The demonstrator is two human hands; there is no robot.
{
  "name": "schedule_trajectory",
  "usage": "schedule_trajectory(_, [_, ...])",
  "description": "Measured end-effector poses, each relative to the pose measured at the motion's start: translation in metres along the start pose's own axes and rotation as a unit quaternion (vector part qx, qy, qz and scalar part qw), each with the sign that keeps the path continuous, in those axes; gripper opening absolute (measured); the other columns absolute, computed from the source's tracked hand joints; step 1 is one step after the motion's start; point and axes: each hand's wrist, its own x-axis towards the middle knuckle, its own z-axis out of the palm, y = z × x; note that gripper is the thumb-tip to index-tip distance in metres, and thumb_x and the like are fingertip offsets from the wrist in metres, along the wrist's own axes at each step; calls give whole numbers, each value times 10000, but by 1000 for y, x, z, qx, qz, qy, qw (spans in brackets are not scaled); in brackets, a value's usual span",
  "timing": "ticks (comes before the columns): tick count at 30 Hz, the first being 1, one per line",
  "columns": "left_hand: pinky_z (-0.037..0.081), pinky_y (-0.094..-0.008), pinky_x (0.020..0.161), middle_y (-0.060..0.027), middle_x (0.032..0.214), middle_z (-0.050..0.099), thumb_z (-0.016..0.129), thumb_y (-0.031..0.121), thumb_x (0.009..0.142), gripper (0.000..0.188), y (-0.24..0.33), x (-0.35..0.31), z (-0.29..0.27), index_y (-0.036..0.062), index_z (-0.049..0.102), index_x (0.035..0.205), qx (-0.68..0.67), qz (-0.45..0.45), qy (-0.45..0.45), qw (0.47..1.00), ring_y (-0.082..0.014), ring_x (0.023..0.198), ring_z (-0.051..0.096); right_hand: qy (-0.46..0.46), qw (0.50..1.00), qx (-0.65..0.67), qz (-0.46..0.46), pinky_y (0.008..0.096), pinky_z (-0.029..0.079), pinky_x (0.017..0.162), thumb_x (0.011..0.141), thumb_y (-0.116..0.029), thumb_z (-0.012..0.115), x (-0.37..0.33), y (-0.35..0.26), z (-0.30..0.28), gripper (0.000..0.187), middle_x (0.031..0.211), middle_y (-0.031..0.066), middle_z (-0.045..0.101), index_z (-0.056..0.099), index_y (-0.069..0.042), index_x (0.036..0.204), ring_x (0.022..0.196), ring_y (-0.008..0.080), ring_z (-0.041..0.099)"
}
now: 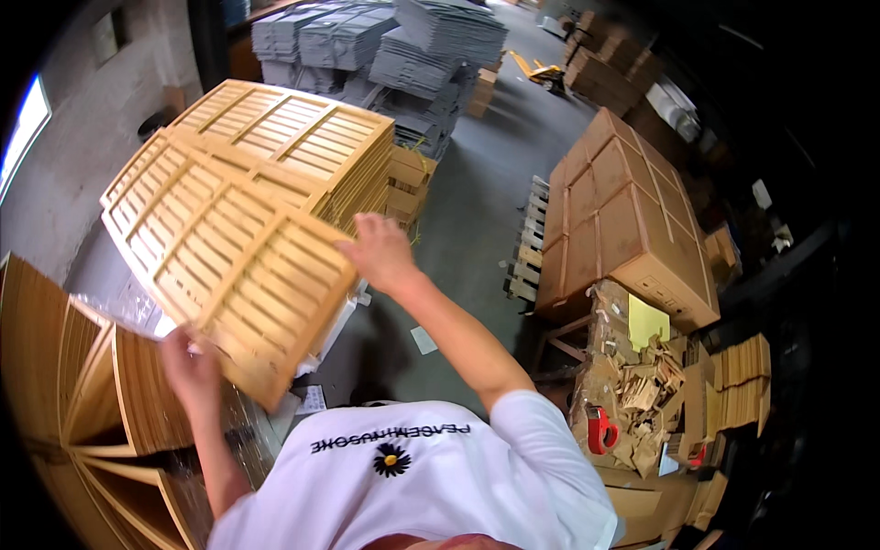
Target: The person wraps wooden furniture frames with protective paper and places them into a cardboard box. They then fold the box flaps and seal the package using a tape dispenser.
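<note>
Head view: find the right hand [380, 249] at about 3 o'clock on the slatted wooden panel [246, 275], half open, fingers loosely bent and apparently touching the right-hand corner. Find the left hand [191, 367] at about 7 o'clock on the same panel, blurred, fingers partly curled at the near edge. Cannot tell, for either hand, whether gripping firmly or merely steadying, with the undersides hidden.

To handle such a piece well, probably best to hook fingers beneath the outer frame and lay thumbs on top, sharing the load between both hands. Avoid pressing on the thin slats. Move both hands together and watch for twisting, a likely risk with so much length beyond the grip. Take care not to pinch fingertips under the frame.

Locate the panel at 9 o'clock from the middle of the view, its far side overlapping a stack of similar panels [316, 137] between 10 and 11 o'clock; cannot tell how much weight is borne there.

Farther out, see stacked wooden pieces [147, 394] at 8 o'clock, bundled grey sheets [348, 37] near 11, a yellow pallet jack [543, 71] at 1, strapped brown cartons [596, 206] at 2, and a red tape dispenser [596, 429] beside cardboard scraps [646, 385] between 4 and 5.
</note>
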Motion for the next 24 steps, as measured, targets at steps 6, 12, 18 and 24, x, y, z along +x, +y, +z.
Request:
schedule_trajectory(6, [514, -317, 779, -136, 1096, 660, 566, 280, 996, 452, -57, -28, 17, -69, 546, 1283, -313, -307, -10, 899, -186, 923, 626, -181, 964, 187, 45, 490, 524, 767, 914, -593, 526, 12, -8, 51, 668, 864, 311, 656, 682, 50, 817, 865, 447, 653])
schedule_trajectory(12, [541, -372, 800, -181, 1174, 640, 564, 243, 964, 435, -18, 27, 25, -80, 589, 1255, -356, -245, -65, 899, -251, 987, 636, -58, 967, 241, 64, 483, 512, 762, 907, -521, 549, -22, 21, 29, 573, 867, 289, 662, 678, 32, 824, 843, 455, 641])
schedule_trajectory(18, [542, -382, 820, -178, 1187, 632, 539, 296, 976, 471, 99, 17, 129, -69, 559, 1273, -436, -114, -277, 849, -256, 1009, 633, 85, 935, 304, 162, 455, 504, 689, 947, -465, 525, -129, 56, -69, 557, 811, 281, 646, 631, 71, 840, 744, 408, 638])
schedule_trajectory(24, [542, -391, 840, -175, 1200, 624, 513, 350, 988, 508, 254, -145, 184, -57, 529, 1292, -499, -22, -528, 687, -262, 1030, 629, 287, 776, 476, 297, 374, 503, 692, 937, -562, 571, -370, -13, -145, 625, 783, 78, 646, 657, 55, 874, 785, 156, 582])
